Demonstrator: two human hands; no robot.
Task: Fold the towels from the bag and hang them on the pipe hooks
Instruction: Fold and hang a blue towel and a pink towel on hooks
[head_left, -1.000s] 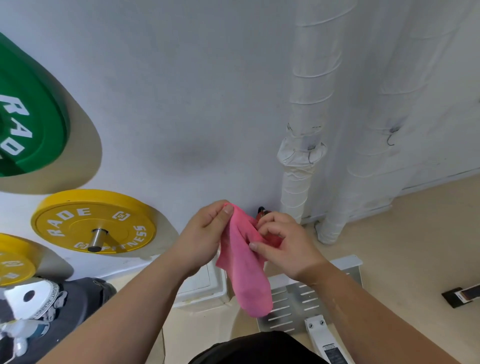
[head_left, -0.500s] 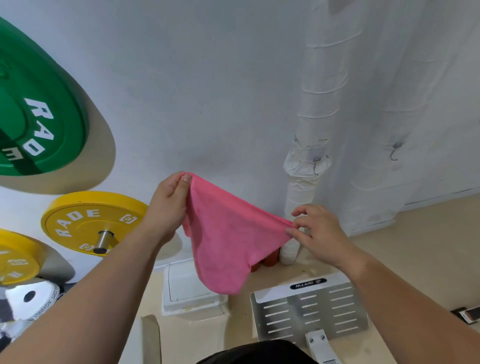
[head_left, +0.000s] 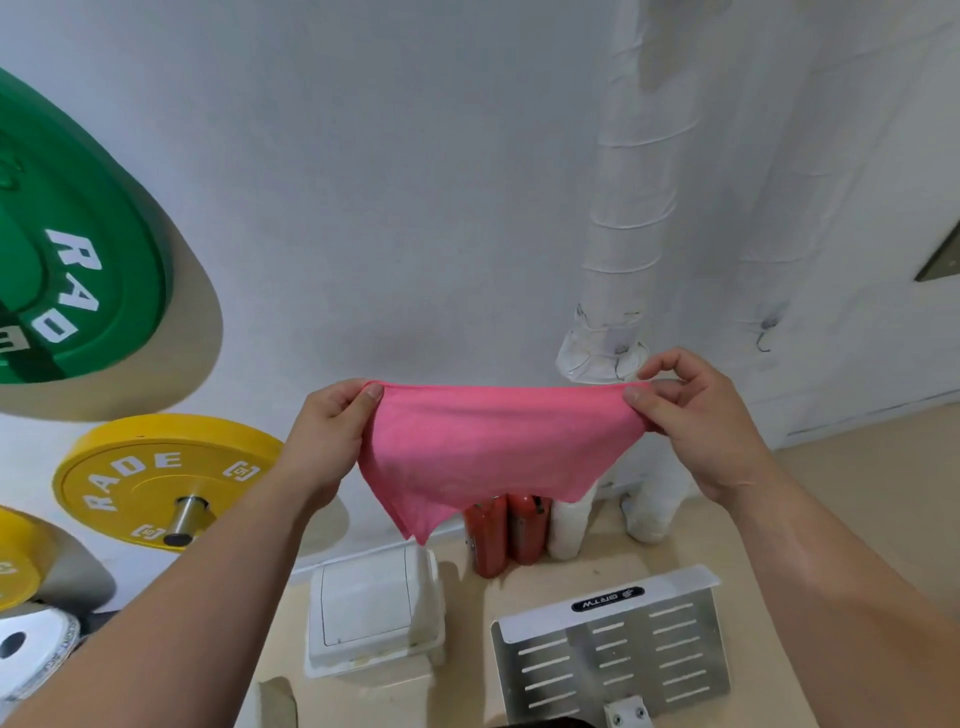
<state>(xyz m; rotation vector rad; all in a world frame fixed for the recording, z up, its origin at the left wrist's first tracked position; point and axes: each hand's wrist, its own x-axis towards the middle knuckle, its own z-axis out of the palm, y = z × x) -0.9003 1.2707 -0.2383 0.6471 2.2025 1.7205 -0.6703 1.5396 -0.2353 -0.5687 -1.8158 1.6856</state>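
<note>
A pink towel (head_left: 493, 447) hangs stretched between my two hands in front of the white wall. My left hand (head_left: 327, 436) pinches its left top corner and my right hand (head_left: 696, 410) pinches its right top corner. The top edge is taut and level; the lower part droops to a point at the left. Just behind my right hand stands a white wrapped pipe (head_left: 628, 244) with a small wire hook (head_left: 618, 358) at its bulged joint. A second wire hook (head_left: 763, 335) sticks out of the wrapped pipe farther right. The bag is not in view.
Green (head_left: 62, 249) and yellow (head_left: 161, 478) weight plates hang on the wall at left. On the floor below are a white plastic box (head_left: 374, 608), two red extinguishers (head_left: 506, 530) and a slotted metal plate (head_left: 613, 649).
My hands have moved apart and upward, spreading the bunched pink towel until its top edge is stretched flat. The view has tilted up toward the wall and pipes.
</note>
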